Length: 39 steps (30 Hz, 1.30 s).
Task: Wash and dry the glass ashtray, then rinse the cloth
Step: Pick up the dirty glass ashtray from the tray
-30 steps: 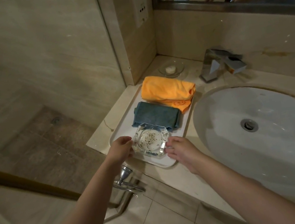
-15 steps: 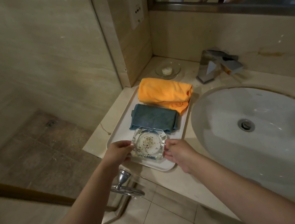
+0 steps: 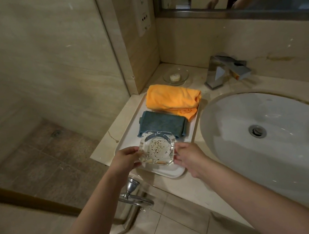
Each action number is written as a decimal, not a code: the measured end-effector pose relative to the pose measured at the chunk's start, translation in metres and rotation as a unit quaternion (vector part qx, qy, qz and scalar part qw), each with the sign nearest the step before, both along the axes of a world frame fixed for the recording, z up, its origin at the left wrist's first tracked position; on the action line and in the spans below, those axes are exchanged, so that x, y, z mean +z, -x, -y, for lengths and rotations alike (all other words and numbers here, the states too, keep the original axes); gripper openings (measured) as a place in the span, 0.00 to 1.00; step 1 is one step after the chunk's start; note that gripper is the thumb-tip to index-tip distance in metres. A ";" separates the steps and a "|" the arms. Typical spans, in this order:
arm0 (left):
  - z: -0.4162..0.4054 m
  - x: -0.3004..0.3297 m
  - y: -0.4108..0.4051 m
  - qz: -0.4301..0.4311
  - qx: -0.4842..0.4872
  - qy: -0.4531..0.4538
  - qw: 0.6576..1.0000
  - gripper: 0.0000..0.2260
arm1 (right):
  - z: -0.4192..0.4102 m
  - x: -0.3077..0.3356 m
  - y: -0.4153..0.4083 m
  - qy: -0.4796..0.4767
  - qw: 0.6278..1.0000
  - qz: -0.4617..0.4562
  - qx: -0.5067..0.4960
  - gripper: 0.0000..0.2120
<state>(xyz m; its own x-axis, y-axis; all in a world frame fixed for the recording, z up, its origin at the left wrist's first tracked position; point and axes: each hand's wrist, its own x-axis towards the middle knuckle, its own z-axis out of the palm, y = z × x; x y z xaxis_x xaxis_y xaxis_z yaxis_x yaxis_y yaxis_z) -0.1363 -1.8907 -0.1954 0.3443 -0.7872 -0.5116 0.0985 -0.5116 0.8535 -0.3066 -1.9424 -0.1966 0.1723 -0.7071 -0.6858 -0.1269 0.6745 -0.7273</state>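
Both hands (image 3: 157,158) grip the square, ash-speckled glass ashtray (image 3: 157,148).

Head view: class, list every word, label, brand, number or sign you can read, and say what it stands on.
None can be read.
Wall socket panel: faint marks, too blurred to read.
Faucet: a small orange tag, too small to read.
Glass ashtray, cloths, tray: no text.
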 end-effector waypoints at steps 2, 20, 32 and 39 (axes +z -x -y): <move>0.001 0.004 0.005 -0.010 0.007 0.010 1.000 0.05 | 0.001 0.004 0.004 0.006 1.000 -0.007 0.000 0.13; 0.021 0.014 0.046 -0.019 -0.045 0.044 0.998 0.04 | -0.001 0.025 0.051 0.038 0.997 -0.008 -0.068 0.14; 0.048 0.013 0.097 -0.064 -0.146 0.064 0.985 0.05 | 0.001 0.030 0.101 0.044 0.984 -0.007 -0.172 0.13; 0.061 0.013 0.138 -0.084 -0.169 0.063 0.980 0.06 | -0.003 0.032 0.134 0.048 0.969 -0.019 -0.243 0.12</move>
